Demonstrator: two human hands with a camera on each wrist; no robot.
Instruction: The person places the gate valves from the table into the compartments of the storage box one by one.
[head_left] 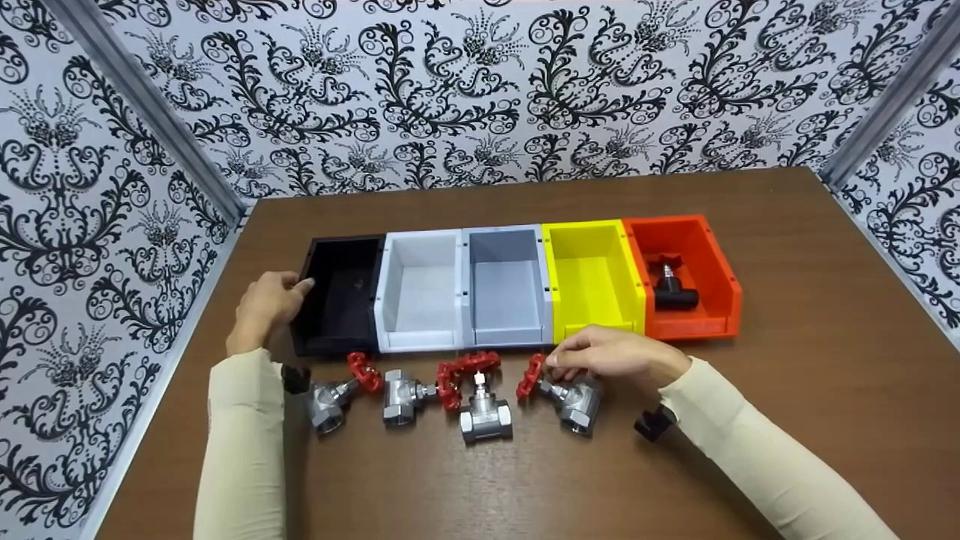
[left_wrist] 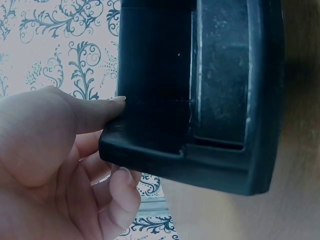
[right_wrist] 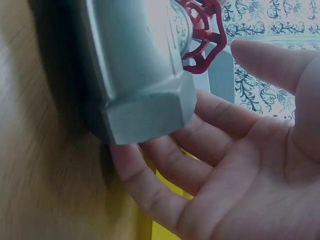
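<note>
My left hand [head_left: 271, 304] grips the left wall of a black bin [head_left: 298, 341], thumb over the inside and fingers outside, as the left wrist view also shows. My right hand [head_left: 619, 352] is at the rightmost metal valve [head_left: 579, 405], which lies on the table with its red handwheel [head_left: 531, 376] pointing left. In the right wrist view, the loosely bent fingers [right_wrist: 175, 162] reach behind the valve body [right_wrist: 145, 115], while the thumb stands apart from it near the wheel. Other red-wheeled valves lie leftward: one in the middle [head_left: 486, 420], one beside it [head_left: 400, 397], one far left [head_left: 328, 406].
Right of the black bin, joined in a row, stand a white bin [head_left: 420, 341], a grey bin [head_left: 508, 336], a yellow bin [head_left: 637, 304] and an orange bin [head_left: 721, 259]. The orange one contains a black T-shaped valve [head_left: 675, 296]. Patterned walls [head_left: 480, 90] enclose the brown table [head_left: 480, 495].
</note>
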